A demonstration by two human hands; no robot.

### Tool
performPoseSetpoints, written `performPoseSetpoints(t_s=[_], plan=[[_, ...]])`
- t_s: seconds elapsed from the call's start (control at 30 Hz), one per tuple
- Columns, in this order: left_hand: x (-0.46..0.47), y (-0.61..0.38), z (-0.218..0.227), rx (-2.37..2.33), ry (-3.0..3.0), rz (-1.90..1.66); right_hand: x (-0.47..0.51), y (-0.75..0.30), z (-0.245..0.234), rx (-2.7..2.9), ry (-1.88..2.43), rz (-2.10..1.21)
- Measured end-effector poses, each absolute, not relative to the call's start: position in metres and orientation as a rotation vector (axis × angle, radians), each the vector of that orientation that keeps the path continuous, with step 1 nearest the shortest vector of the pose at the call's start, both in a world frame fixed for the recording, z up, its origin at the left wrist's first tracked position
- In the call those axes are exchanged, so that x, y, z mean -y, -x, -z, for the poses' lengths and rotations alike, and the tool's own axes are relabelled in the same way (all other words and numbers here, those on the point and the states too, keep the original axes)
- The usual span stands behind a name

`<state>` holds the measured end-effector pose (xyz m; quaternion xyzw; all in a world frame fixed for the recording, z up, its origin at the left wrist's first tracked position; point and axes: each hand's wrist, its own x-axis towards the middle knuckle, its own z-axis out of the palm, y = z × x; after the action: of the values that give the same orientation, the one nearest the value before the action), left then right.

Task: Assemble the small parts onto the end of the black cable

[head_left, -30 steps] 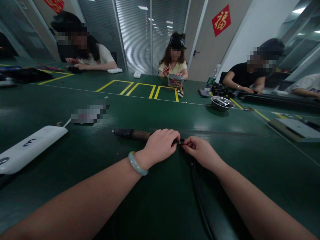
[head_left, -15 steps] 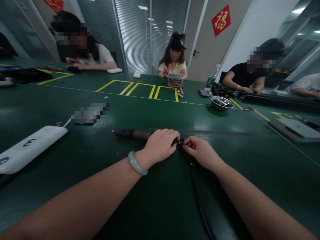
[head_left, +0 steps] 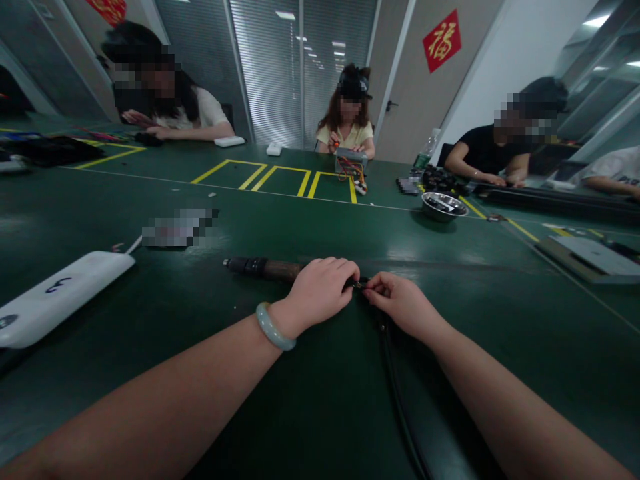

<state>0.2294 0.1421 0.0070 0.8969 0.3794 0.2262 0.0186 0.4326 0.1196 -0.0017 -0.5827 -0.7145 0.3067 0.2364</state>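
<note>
Two-handed: gripped dark tool (head_left: pixel 265 268) with left hand (head_left: pixel 325 287), pinched small part (head_left: pixel 359 285) with right hand (head_left: pixel 400 299), noted black cable (head_left: pixel 395 380) beside.

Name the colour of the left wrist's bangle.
The bangle is pale grey-green, clearest in the head view.

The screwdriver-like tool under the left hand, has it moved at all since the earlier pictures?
No, the screwdriver-like tool shows no visible shift any way against the yellow tape on the table.

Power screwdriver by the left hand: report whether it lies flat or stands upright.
Lying flat: the power screwdriver stretches along the green table, metal tip pointing left.
</note>
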Motion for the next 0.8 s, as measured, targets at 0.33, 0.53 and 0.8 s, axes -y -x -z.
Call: performPoseSetpoints(t_s=[0.33, 0.53, 0.8], plan=[[-0.1407, -0.2288, -0.0098, -1.181, -2.795, -0.673, -0.1188, -0.4306, -0.0016, 1.968, 1.608, -0.832], [-0.1419, -0.2290, -0.0081, -1.177, -2.784, -0.690, -0.1198, -0.4315, -0.0001, 1.968, 1.599, -0.832], [-0.1414, -0.2299, -0.0093, -1.180, -2.780, -0.677, -0.1190, -0.4312, -0.0011, 1.963, 1.592, -0.854]])
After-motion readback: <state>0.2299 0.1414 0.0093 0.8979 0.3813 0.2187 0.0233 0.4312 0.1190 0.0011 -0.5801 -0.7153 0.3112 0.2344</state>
